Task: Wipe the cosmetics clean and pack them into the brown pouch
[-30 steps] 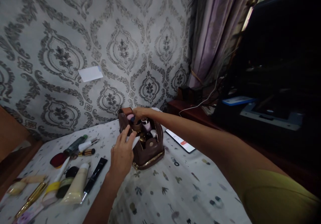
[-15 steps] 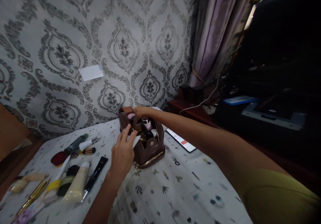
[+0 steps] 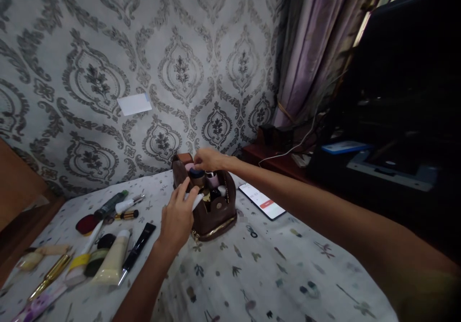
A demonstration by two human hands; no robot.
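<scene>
A brown cosmetic bag [image 3: 218,218] stands unzipped on the patterned cloth, packed with several small containers. Among these are a dark-lidded jar [image 3: 197,174] and a pink bottle [image 3: 212,180]. My left hand [image 3: 177,216] is at the bag's near left side, its fingers closed around a slim white item [image 3: 195,201] that shows beside the thumb. Over the bag's back opening is my right hand [image 3: 209,160], its fingers curled downward just above the jar. Whatever its fingertips pinch, if anything, is hidden.
Left of the bag lie a cream tube [image 3: 114,259], a black tube [image 3: 139,250], a green bottle [image 3: 111,205], a gold tube [image 3: 50,276] and other cosmetics. A lit phone [image 3: 262,201] lies right of the bag, under my right forearm. The patterned wall [image 3: 180,72] rises behind.
My right hand has risen slightly out of the bag, its fingers more curled, and the dark-lidded jar shows more plainly. My left hand keeps its place with the white item.
</scene>
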